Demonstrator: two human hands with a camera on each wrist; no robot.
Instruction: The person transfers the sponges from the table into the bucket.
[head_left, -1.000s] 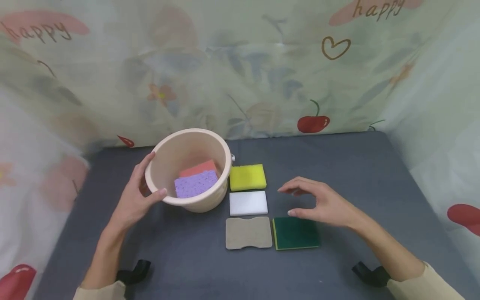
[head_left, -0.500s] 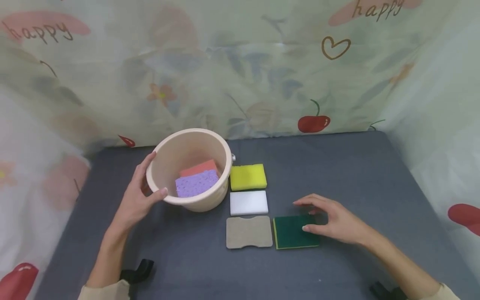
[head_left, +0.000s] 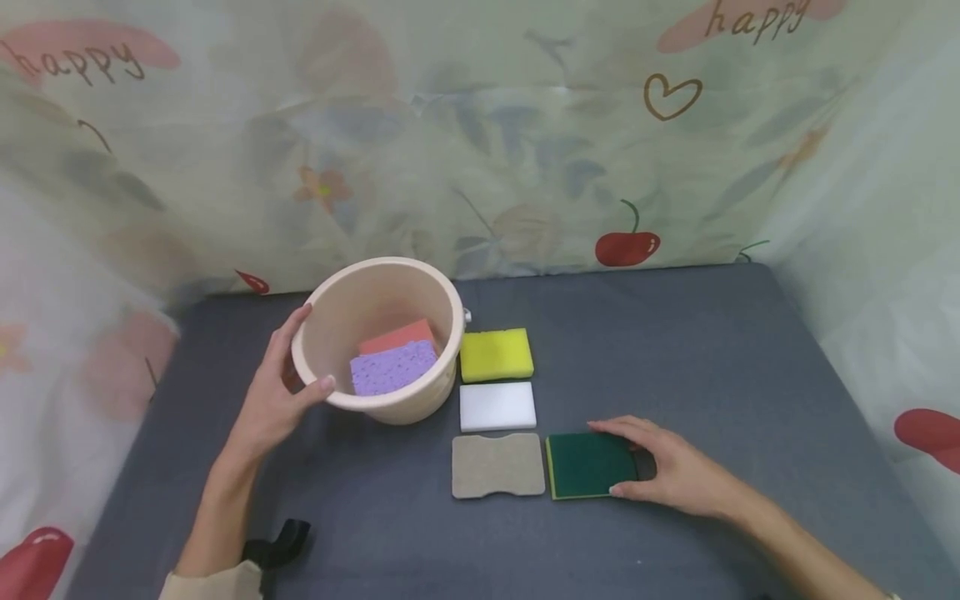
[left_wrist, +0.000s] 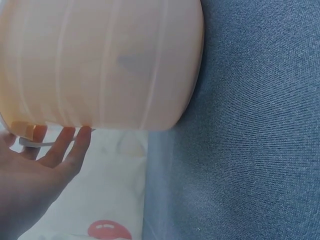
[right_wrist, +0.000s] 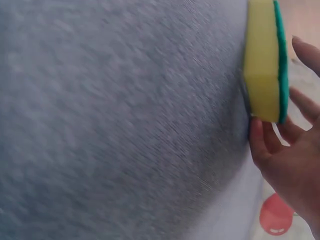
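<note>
My left hand [head_left: 272, 396] holds the beige bucket [head_left: 390, 402] at its left side, thumb over the rim. In the left wrist view, the left hand's fingers [left_wrist: 75, 152] lie against the bucket's wall [left_wrist: 100, 70] by a pale handle. A purple sponge [head_left: 392, 368] overlaps a coral sponge [head_left: 397, 335] inside it. My right hand [head_left: 675, 471] spans the right end of a green-topped scouring sponge [head_left: 588, 465], fingers at its far edge and thumb by its near edge. In the right wrist view, the thumb [right_wrist: 306, 54] stands slightly off the green face of the scouring sponge [right_wrist: 265, 65].
A yellow sponge [head_left: 497, 355], a white sponge [head_left: 498, 407] and a grey-beige notched pad [head_left: 498, 467] lie in a column right of the bucket. The dark grey tabletop [head_left: 375, 525] is bounded by a printed curtain [head_left: 480, 167] behind and at the sides.
My right hand has moved right, then down from above the table to the right end of the green-topped scouring sponge. The left hand stays on the bucket.
</note>
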